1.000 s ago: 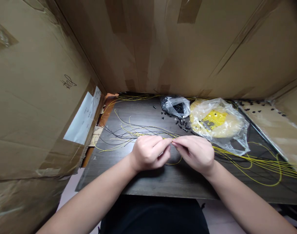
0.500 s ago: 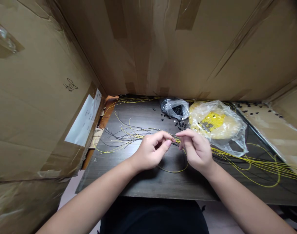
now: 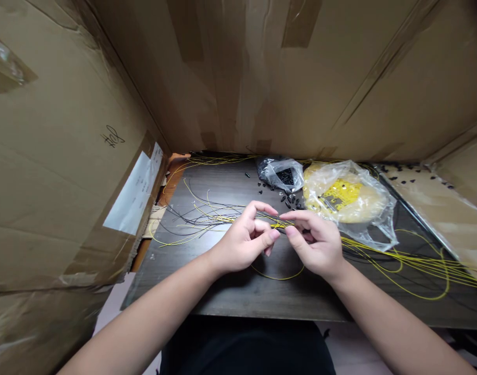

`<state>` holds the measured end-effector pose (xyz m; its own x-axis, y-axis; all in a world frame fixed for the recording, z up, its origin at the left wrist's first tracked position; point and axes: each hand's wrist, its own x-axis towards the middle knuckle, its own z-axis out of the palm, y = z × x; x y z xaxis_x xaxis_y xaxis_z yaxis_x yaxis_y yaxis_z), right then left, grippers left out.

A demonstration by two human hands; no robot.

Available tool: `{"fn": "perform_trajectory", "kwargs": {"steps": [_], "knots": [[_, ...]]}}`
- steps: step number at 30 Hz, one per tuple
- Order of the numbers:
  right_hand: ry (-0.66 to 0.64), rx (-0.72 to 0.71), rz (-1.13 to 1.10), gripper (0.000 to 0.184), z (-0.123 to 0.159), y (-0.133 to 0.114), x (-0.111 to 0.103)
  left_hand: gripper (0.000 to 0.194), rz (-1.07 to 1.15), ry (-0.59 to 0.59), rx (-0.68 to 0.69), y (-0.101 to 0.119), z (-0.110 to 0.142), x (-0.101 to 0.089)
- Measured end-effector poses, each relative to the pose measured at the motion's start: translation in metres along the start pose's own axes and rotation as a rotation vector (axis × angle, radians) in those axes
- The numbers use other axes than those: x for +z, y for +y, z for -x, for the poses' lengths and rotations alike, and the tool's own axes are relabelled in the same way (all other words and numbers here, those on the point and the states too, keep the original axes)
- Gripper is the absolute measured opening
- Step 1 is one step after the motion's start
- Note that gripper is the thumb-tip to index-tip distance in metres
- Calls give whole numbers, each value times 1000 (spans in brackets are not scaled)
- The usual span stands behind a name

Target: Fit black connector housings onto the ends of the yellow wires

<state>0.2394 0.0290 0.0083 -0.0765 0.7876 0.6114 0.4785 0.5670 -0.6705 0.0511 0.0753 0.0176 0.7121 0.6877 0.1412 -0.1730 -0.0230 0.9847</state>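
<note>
My left hand (image 3: 248, 237) is open over a loose bundle of thin yellow and black wires (image 3: 218, 221), its thumb and index finger apart and its other fingers curled. Facing it, my right hand (image 3: 314, 239) has its index finger stretched out and its thumb apart from it. The fingertips of both hands are close together, with part of the bundle showing between them. A yellow wire loop (image 3: 283, 279) curves below the hands. Whether the curled fingers touch a wire is hidden.
On the dark table (image 3: 238, 299) are a clear bag of small black parts (image 3: 285, 177) and a larger bag of yellow parts (image 3: 345, 192). Several black pieces (image 3: 291, 202) lie loose. Wires (image 3: 418, 263) trail right. A cardboard wall (image 3: 230, 94) encloses the back, with more cardboard at both sides.
Both hands were pinched together at the fingertips a second ago. Now the fingers have spread apart, and the wire loop below shows wider.
</note>
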Motion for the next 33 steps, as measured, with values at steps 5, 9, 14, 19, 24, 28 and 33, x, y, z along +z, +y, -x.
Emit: {"fn": "perform_trajectory", "kwargs": {"steps": [5, 9, 14, 19, 24, 28, 33], "knots": [[-38, 13, -31, 18, -1, -1, 1, 38, 20, -16, 2, -1, 0, 0], [-53, -4, -47, 9, -2, -2, 4, 39, -5, -22, -1, 0, -1, 1], [-51, 3, -57, 3, -2, -2, 6, 40, -18, -29, -7, 1, 0, 2], [-31, -9, -36, 5, -2, -2, 8, 36, 54, -25, -23, 0, 0, 0], [-23, -54, 5, 6, -5, -5, 11, 37, 36, 53, -30, -1, -4, -2], [-3, -75, 41, 7, -7, -7, 12, 33, -43, 103, -9, -1, -6, 0], [17, -76, 64, 6, -7, -7, 13, 25, -154, 139, 25, -4, -5, 1]]}}
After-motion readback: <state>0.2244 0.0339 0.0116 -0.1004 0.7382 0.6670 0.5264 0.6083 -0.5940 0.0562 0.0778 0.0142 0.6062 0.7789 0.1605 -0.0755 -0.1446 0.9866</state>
